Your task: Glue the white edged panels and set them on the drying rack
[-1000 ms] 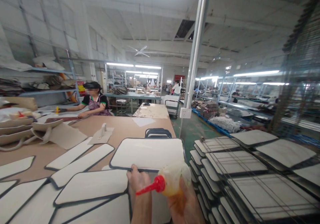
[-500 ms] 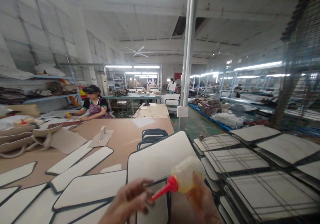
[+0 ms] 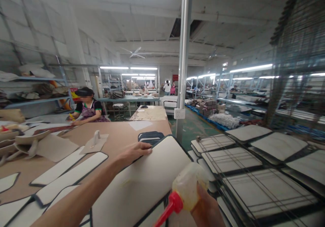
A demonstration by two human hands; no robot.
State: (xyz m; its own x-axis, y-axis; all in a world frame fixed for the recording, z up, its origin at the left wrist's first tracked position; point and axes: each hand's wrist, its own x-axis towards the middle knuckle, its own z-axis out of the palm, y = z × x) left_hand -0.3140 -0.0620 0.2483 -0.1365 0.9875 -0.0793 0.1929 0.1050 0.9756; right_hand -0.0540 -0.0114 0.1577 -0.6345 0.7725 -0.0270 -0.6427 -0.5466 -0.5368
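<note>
My left hand [image 3: 135, 152] reaches forward and grips the far left edge of a cream panel [image 3: 144, 178] with dark edging. My right hand [image 3: 205, 203] is wrapped round a clear squeeze bottle [image 3: 189, 183] of yellowish liquid; its red nozzle [image 3: 172, 205] points down and left, above the near part of the panel. Just beyond my left hand lies a small stack of dark-edged pieces [image 3: 151, 137]. More edged panels [image 3: 73, 174] spread over the brown table [image 3: 116, 132] at the left.
Wire racks [image 3: 256, 189] carrying edged panels stand close at the right. A metal post [image 3: 181, 85] with a socket box rises beyond the table. Bag parts [image 3: 56, 147] lie at the left, where a person [image 3: 90, 108] sits working. Shelves and other people are farther back.
My left hand has moved forward from near the nozzle and taken hold of the panel's edge. The panel has shifted nearer and to the left. The view has turned slightly right.
</note>
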